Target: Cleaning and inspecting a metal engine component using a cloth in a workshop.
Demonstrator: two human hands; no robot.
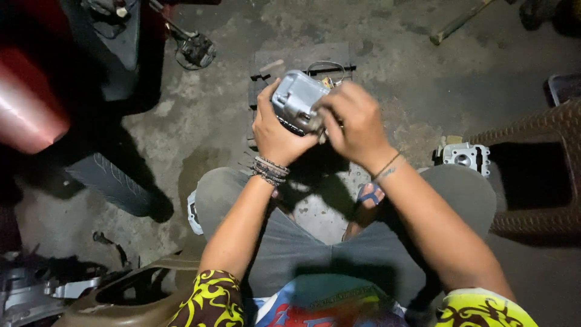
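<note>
Both my hands hold a grey metal engine part [295, 97] up over my knees. My left hand [275, 130] cups it from the left and below, with bead bracelets on that wrist. My right hand [357, 121] closes over its right side, fingers bent on its lower edge. The underside of the part is hidden by my fingers. A dark flat board [302, 57] with wires lies on the concrete floor behind it.
A motorcycle tyre [109, 181] and red bodywork [27, 103] stand at the left. A metal cylinder head [466, 157] lies on the floor at the right, beside a brown woven stool [538, 175]. A brown plastic cover [121, 297] and metal parts [30, 290] lie bottom left.
</note>
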